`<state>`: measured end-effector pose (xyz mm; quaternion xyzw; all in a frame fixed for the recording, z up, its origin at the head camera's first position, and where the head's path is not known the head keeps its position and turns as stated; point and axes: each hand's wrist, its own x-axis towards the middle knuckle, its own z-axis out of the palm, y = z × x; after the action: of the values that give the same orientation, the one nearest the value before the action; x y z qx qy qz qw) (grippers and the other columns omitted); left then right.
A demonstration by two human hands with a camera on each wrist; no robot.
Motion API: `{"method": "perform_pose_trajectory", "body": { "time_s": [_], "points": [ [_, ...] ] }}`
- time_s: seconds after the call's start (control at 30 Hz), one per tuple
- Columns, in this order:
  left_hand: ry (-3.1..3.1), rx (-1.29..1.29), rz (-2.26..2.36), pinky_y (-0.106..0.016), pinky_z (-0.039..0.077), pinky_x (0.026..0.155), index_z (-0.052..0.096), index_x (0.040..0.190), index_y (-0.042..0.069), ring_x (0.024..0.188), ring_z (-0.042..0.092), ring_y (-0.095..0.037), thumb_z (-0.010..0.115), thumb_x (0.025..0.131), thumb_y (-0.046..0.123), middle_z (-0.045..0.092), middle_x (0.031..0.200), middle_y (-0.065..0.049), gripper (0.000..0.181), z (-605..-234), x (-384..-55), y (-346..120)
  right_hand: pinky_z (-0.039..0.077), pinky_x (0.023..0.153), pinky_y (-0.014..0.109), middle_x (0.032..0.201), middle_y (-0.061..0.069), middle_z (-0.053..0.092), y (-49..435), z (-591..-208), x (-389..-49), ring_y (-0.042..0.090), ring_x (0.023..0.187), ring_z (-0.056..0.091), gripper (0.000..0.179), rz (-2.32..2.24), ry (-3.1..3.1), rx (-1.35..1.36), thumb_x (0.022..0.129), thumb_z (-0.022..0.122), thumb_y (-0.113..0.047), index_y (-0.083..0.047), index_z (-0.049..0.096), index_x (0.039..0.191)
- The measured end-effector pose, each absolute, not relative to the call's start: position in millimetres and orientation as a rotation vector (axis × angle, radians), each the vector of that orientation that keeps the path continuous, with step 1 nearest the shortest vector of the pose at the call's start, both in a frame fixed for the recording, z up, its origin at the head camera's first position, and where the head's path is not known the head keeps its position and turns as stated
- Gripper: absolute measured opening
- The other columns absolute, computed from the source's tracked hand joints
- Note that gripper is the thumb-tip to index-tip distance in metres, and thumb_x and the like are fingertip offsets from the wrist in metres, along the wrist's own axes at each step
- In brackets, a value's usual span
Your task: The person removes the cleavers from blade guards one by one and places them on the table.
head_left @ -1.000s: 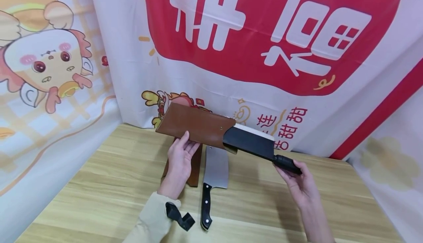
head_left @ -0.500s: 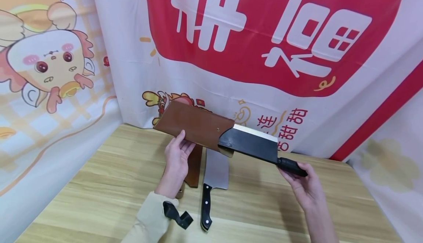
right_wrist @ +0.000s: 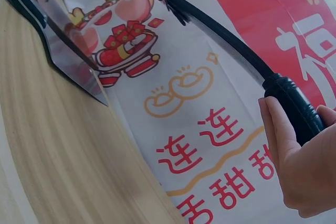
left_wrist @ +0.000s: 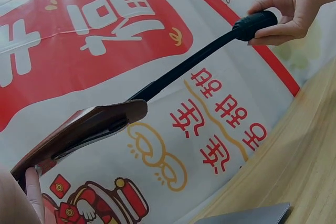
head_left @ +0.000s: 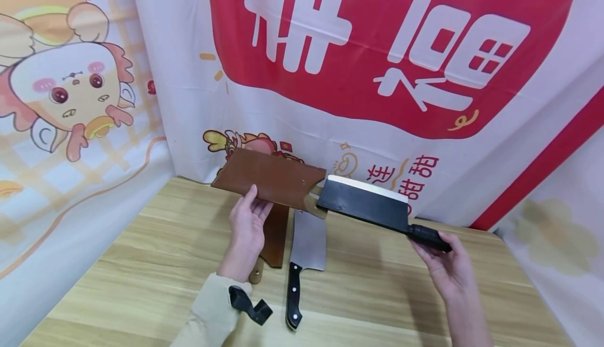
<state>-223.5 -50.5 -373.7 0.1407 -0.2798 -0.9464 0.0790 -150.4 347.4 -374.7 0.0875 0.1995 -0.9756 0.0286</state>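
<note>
In the head view my left hand (head_left: 247,226) pinches the lower edge of a brown leather knife sheath (head_left: 266,176), held above the table. My right hand (head_left: 448,266) grips the black handle (head_left: 429,237) of a cleaver with a black blade and a bright edge (head_left: 368,203). Nearly all of the blade shows outside the sheath, its end at the sheath's mouth, edge upward. Both wrist views show the cleaver (left_wrist: 194,64) side-on; whether its end is still inside cannot be told. Below lies a second cleaver (head_left: 309,239) with a riveted black handle.
A second brown sheath (head_left: 274,239) lies on the wooden table (head_left: 368,294), left of the lying cleaver and partly behind my left hand. Printed cloth (head_left: 302,106) hangs close behind and at both sides. A black strap (head_left: 250,305) sticks out from my left sleeve.
The cleaver has slid out of the sheath, moving right with my right hand. My left hand and the sheath have shifted a little left. The lying cleaver stays put.
</note>
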Motion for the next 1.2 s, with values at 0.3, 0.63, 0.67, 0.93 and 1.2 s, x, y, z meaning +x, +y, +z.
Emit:
{"method": "perform_pose_trajectory", "body": {
  "time_s": [0.3, 0.63, 0.67, 0.93, 1.2],
  "points": [
    [-0.88, 0.431, -2.849, -0.028, 0.06, 0.085, 0.055, 0.12, 0.004, 0.09, 0.068, -0.016, 0.06, 0.106, 0.017, 0.067, 0.1, -0.005, 0.02, -376, -222, -46, 0.042, 0.11, 0.059, 0.114, 0.038, 0.058, 363, -377, -151, 0.048, 0.109, 0.065, 0.041, -3.057, 0.381, 0.298, 0.105, 0.052, -0.003, -0.011, 0.028, 0.137],
    [-1.085, 0.411, -2.862, -0.029, 0.061, 0.081, 0.058, 0.12, 0.001, 0.093, 0.07, -0.018, 0.064, 0.105, 0.017, 0.071, 0.102, -0.007, 0.023, -386, -213, -18, 0.034, 0.116, 0.052, 0.116, 0.037, 0.059, 351, -372, -151, 0.051, 0.109, 0.064, 0.063, -2.984, 0.439, 0.333, 0.105, 0.053, -0.002, -0.015, 0.012, 0.15],
    [-1.094, 0.41, -2.864, -0.029, 0.061, 0.082, 0.058, 0.12, 0.001, 0.095, 0.07, -0.018, 0.064, 0.105, 0.017, 0.071, 0.103, -0.007, 0.023, -386, -212, -17, 0.034, 0.117, 0.052, 0.116, 0.037, 0.06, 350, -372, -151, 0.05, 0.108, 0.065, 0.063, -2.97, 0.472, 0.341, 0.105, 0.053, -0.003, -0.016, 0.01, 0.15],
    [-1.048, 0.399, -2.909, -0.028, 0.061, 0.083, 0.056, 0.124, 0.002, 0.095, 0.071, -0.017, 0.061, 0.106, 0.016, 0.072, 0.101, -0.006, 0.023, -381, -213, -25, 0.039, 0.112, 0.056, 0.121, 0.036, 0.06, 346, -374, -148, 0.051, 0.111, 0.064, 0.016, -2.859, 0.706, 0.127, 0.108, 0.043, 0.002, 0.009, 0.052, 0.12],
    [-1.031, 0.383, -2.921, -0.028, 0.06, 0.083, 0.055, 0.123, 0.004, 0.093, 0.071, -0.015, 0.059, 0.107, 0.015, 0.072, 0.099, -0.003, 0.02, -378, -215, -34, 0.046, 0.107, 0.048, 0.129, 0.036, 0.061, 344, -375, -148, 0.049, 0.121, 0.061, 0.042, -2.51, 0.83, -0.311, 0.109, 0.025, 0.004, 0.017, 0.061, 0.124]
  ]
}}
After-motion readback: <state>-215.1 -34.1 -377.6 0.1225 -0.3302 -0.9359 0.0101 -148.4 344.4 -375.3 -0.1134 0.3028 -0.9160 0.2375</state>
